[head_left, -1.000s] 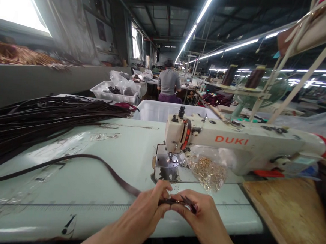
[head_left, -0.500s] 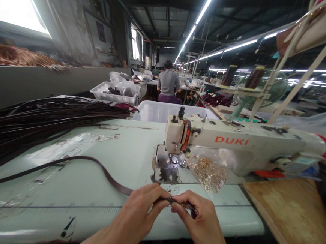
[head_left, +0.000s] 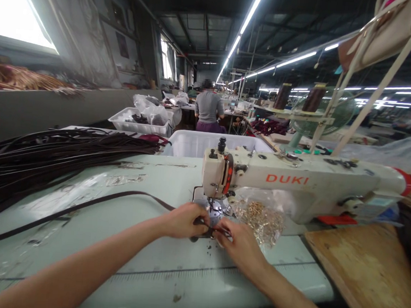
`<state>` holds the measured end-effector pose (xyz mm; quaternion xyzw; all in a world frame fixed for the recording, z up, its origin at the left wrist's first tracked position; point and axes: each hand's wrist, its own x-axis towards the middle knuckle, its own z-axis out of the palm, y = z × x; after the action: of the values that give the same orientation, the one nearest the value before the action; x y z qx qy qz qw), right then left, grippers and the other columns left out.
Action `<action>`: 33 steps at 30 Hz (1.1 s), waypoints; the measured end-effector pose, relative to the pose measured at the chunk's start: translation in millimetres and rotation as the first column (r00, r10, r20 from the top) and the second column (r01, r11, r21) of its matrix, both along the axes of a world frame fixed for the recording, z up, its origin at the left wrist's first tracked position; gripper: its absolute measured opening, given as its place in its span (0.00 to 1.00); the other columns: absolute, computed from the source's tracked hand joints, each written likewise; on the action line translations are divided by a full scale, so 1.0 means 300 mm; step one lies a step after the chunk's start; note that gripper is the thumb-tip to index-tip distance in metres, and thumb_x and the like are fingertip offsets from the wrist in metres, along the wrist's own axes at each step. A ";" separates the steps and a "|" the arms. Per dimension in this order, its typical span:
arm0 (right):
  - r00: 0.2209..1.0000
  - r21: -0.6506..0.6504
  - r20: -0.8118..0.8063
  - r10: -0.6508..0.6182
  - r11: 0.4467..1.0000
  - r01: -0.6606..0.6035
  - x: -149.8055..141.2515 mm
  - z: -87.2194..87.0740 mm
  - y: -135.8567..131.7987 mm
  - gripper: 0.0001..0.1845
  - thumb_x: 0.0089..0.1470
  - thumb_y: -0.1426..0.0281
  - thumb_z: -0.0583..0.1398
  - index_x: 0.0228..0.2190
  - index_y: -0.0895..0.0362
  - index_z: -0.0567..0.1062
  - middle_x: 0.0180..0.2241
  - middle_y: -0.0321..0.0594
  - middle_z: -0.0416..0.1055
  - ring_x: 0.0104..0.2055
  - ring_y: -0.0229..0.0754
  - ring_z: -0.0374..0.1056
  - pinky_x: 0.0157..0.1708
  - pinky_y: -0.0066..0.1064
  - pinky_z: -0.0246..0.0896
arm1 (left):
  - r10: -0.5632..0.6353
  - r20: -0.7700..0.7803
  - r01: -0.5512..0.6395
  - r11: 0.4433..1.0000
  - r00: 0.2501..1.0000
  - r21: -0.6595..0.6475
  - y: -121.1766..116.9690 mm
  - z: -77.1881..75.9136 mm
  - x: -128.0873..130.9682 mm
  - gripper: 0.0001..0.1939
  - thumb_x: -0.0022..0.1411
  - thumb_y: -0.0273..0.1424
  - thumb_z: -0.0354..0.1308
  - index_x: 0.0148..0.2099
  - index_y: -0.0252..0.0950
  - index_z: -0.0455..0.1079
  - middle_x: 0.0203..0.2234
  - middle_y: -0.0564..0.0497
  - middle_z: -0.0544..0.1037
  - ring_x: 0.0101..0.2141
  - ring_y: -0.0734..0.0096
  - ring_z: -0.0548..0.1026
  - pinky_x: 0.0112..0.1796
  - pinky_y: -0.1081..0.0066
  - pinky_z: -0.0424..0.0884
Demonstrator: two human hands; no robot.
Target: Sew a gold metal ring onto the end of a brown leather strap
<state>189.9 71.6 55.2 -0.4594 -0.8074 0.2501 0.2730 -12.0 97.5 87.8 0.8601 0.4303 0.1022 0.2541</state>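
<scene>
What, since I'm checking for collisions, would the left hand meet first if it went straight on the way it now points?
Beyond the dark brown strap already in its grip, the left hand would probably meet the right hand's fingertips, though depth is hard to judge.

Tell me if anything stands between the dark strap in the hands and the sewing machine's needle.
Nothing visible does. The left hand and right hand hold the dark strap just in front of the sewing machine; the bag of metal pieces lies off to the right.
</scene>
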 end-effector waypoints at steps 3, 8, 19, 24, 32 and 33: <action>0.984 0.150 0.155 0.083 0.983 -0.106 0.017 -0.021 0.097 0.06 0.55 0.75 0.61 0.34 0.53 0.76 0.35 0.35 0.74 0.39 0.41 0.69 0.37 0.28 0.58 | -0.047 -0.066 0.044 0.998 0.997 -0.042 0.117 -0.044 -0.015 0.06 0.53 0.26 0.57 0.34 0.36 0.74 0.25 0.57 0.74 0.27 0.74 0.69 0.28 0.79 0.62; 0.908 0.213 0.152 0.391 0.884 -0.416 0.038 -0.063 0.198 0.11 0.57 0.78 0.57 0.37 0.53 0.77 0.38 0.34 0.74 0.41 0.38 0.68 0.41 0.26 0.60 | -0.110 -0.145 0.097 0.991 0.983 -0.096 0.195 -0.083 -0.018 0.08 0.53 0.28 0.60 0.37 0.37 0.76 0.24 0.58 0.73 0.26 0.75 0.69 0.27 0.80 0.62; 0.802 0.207 0.409 0.436 0.812 -0.546 0.015 -0.039 0.218 0.12 0.60 0.76 0.55 0.38 0.53 0.78 0.36 0.36 0.74 0.41 0.42 0.69 0.35 0.27 0.60 | -0.008 -0.215 0.018 0.999 0.977 0.043 0.183 -0.060 -0.001 0.06 0.51 0.31 0.66 0.33 0.38 0.75 0.27 0.54 0.75 0.32 0.66 0.73 0.39 0.69 0.66; 0.823 0.239 0.408 0.395 0.824 -0.514 0.009 -0.038 0.215 0.12 0.62 0.74 0.53 0.36 0.53 0.77 0.35 0.35 0.74 0.37 0.41 0.69 0.32 0.28 0.58 | 0.146 -0.101 -0.107 0.940 0.984 0.324 0.027 -0.097 -0.023 0.08 0.65 0.28 0.56 0.46 0.39 0.71 0.47 0.46 0.69 0.51 0.57 0.64 0.51 0.59 0.61; 0.838 0.282 0.442 0.319 0.838 -0.467 0.011 -0.074 0.195 0.10 0.57 0.79 0.56 0.30 0.55 0.74 0.31 0.33 0.72 0.33 0.37 0.68 0.29 0.25 0.57 | -0.092 -0.222 0.197 0.836 0.971 0.513 -0.009 -0.205 -0.022 0.13 0.71 0.24 0.40 0.45 0.31 0.67 0.35 0.45 0.73 0.37 0.61 0.72 0.38 0.67 0.72; 0.848 0.288 0.442 0.291 0.850 -0.442 0.007 -0.080 0.192 0.10 0.56 0.79 0.56 0.30 0.55 0.74 0.31 0.34 0.72 0.33 0.38 0.68 0.29 0.26 0.57 | -0.123 -0.210 0.217 0.825 0.970 0.522 0.013 -0.207 -0.027 0.13 0.71 0.24 0.40 0.45 0.31 0.67 0.35 0.45 0.73 0.38 0.61 0.72 0.39 0.66 0.72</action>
<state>192.1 129.2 31.4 -0.2716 -0.9512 0.0429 0.1398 -20.1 101.5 25.6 0.9371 0.3252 0.1240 -0.0277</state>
